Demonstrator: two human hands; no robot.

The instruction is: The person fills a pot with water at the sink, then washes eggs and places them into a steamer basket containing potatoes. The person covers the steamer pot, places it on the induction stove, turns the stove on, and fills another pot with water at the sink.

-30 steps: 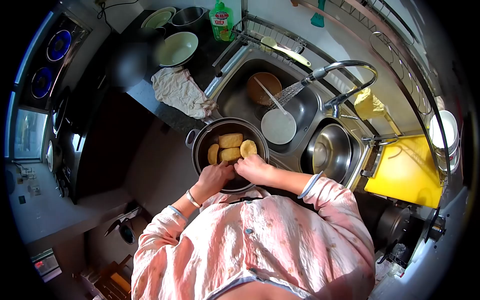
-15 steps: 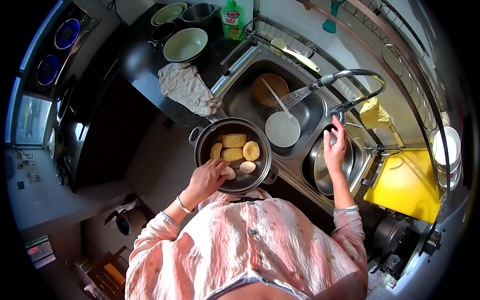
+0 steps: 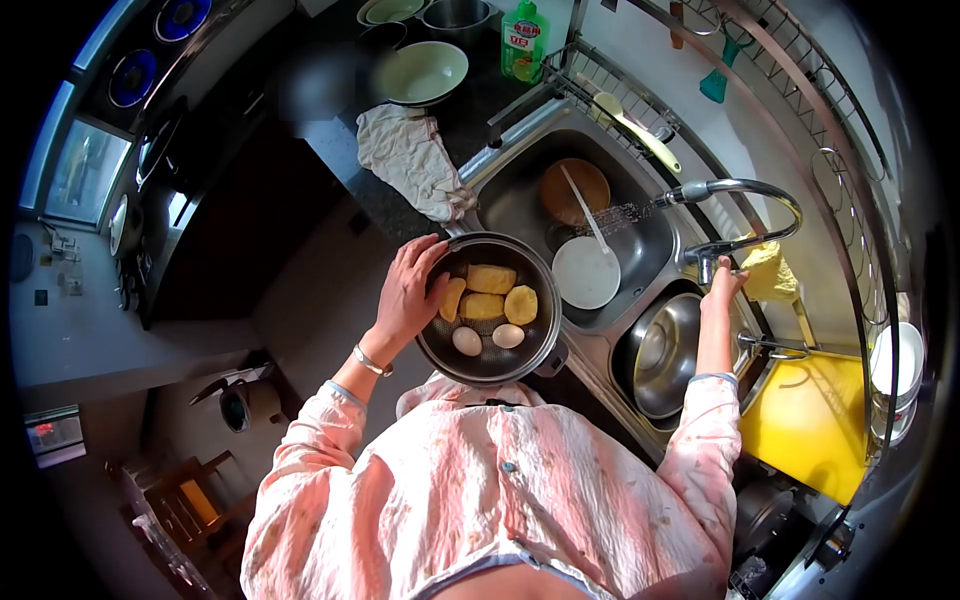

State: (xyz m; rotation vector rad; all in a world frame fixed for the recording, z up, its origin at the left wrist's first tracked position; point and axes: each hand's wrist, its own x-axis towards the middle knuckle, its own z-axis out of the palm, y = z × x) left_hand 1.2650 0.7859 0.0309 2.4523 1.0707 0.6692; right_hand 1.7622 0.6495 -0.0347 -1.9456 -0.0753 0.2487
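Observation:
A round steamer pot (image 3: pixel 487 362) sits in front of me at the sink's near edge, with several yellow buns (image 3: pixel 491 279) and two eggs (image 3: pixel 507 336) inside. My left hand (image 3: pixel 408 290) lies over the pot's left rim and side handle, its fingers spread, the thumb near the buns. At the right, my right hand (image 3: pixel 722 287) is closed around the lever at the base of the faucet (image 3: pixel 745 190). Broken streams of water come from the spray head over the left basin, which holds a brown bowl (image 3: pixel 574 190) and a white long-handled pan (image 3: pixel 586 273).
A metal basin (image 3: pixel 667 356) fills the right sink. Left of the sink are a cloth (image 3: pixel 408 160), a pale green bowl (image 3: pixel 425 72) and a green detergent bottle (image 3: pixel 523 42). A yellow cutting board (image 3: pixel 808 425) stands at the right.
Both hands have come out of the pot: my left to its left rim, my right to the faucet lever. Two eggs now show uncovered. The water has thinned to broken streams.

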